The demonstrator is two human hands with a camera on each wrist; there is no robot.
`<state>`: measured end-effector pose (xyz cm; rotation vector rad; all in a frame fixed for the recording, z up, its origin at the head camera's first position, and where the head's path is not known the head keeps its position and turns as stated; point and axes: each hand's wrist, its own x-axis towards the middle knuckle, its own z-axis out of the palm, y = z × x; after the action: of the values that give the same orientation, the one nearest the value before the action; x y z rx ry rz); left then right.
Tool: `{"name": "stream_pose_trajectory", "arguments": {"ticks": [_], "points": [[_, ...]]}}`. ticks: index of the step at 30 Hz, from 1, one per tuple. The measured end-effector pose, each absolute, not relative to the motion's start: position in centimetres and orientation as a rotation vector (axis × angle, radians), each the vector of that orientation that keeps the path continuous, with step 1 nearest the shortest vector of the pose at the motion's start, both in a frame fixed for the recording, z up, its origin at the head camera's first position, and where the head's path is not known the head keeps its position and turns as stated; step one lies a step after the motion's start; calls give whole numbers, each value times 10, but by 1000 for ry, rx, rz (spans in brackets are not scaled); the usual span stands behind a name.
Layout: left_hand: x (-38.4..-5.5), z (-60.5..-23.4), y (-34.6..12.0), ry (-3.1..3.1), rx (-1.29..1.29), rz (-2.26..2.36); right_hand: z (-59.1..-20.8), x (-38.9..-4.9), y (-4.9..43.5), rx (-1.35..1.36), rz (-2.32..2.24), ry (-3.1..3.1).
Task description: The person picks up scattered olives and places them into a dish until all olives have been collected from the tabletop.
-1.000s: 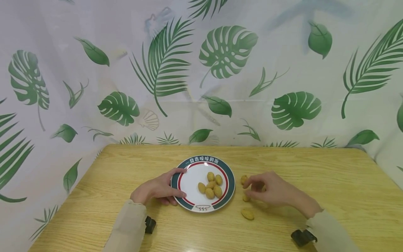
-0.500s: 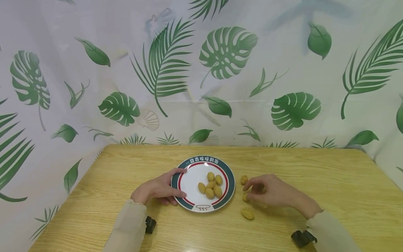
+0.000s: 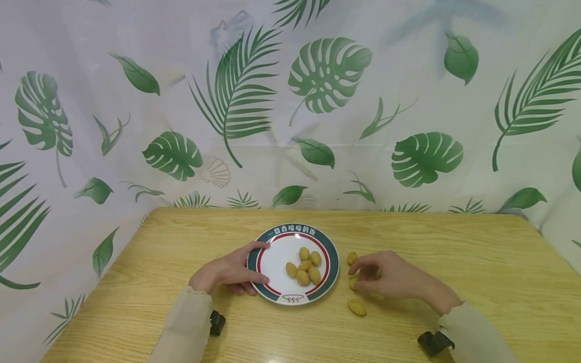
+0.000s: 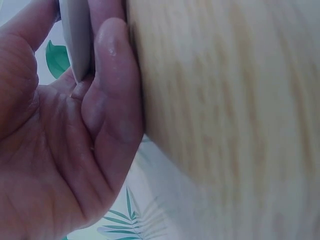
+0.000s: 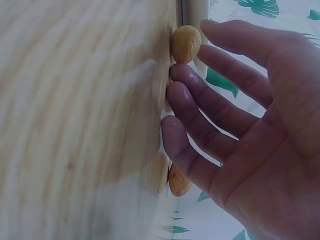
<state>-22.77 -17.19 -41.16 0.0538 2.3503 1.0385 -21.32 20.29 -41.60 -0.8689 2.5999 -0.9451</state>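
A round ceramic plate (image 3: 277, 259), white inside a red ring with a dark teal rim, is set on the wood-grain bench (image 3: 290, 333). The plate's left edge is held by the left hand's grip (image 3: 230, 267), with the thumb and a finger laid over the rim and other fingers tucked beneath. Six small yellow-brown ovals (image 3: 305, 265) are clustered on the plate, right of its centre; whether they are nuts, fruit or potatoes cannot be told.

Three similar ovals are seen in a loose row on the bench, just right of the plate: the far oval (image 3: 352, 258), the middle oval (image 3: 352, 283) and the near oval (image 3: 357, 307). The right hand's grip (image 3: 390, 275) is placed right of the plate, narrow, with bent fingers and the tips at the middle oval; whether it is pinched cannot be told.

White characters are printed on the plate's far rim. Beige sleeves (image 3: 183, 320) are worn, and beyond the plate a leaf-patterned sheet (image 3: 363, 156) is hung behind the bench.
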Motion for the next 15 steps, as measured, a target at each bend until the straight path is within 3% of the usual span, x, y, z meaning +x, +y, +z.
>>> {"name": "stream_pose_trajectory", "arguments": {"ticks": [15], "points": [[-228, -412, -172, 2347, 64, 1043, -416, -212, 196, -911, -972, 2610]]}}
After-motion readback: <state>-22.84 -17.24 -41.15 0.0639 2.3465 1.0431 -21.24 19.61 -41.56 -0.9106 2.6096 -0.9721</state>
